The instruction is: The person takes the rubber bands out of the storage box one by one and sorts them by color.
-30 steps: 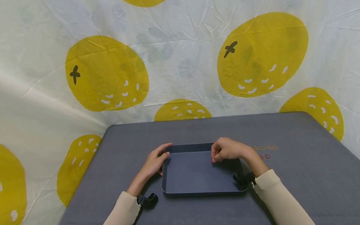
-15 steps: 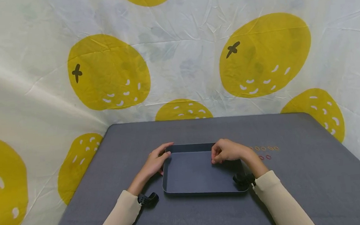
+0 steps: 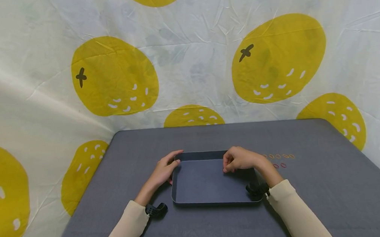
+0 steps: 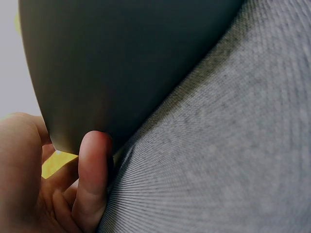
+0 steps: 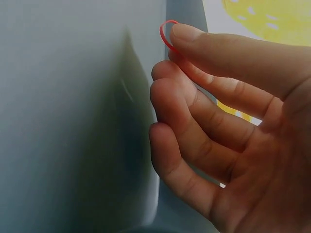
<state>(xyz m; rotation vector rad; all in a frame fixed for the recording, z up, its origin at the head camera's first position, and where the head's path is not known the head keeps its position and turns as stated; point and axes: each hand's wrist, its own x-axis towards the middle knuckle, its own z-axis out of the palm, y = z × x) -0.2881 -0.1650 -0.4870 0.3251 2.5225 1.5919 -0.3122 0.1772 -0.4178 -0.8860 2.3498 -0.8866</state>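
A dark grey rectangular tray (image 3: 200, 181) lies on the table in the head view. At its far left corner my left hand (image 3: 162, 170) grips the side wall, thumb over the rim. The left wrist view shows fingers (image 4: 93, 165) against the outside of the tray wall (image 4: 116, 68). My right hand (image 3: 241, 158) hovers over the tray's right part, close to its floor. In the right wrist view a thin red rubber band (image 5: 162, 33) is pinched between thumb and index finger, with the other fingers curled below.
To the right of the tray lie a row of orange-yellow rubber bands (image 3: 278, 156) and, nearer, red rubber bands (image 3: 284, 165), partly hidden by the right forearm. A grey cloth covers the table (image 3: 200, 230). A fruit-printed curtain (image 3: 192, 65) hangs behind it.
Both hands hold nearly the same place and grasp throughout. Only a slight shift of the head view shows.
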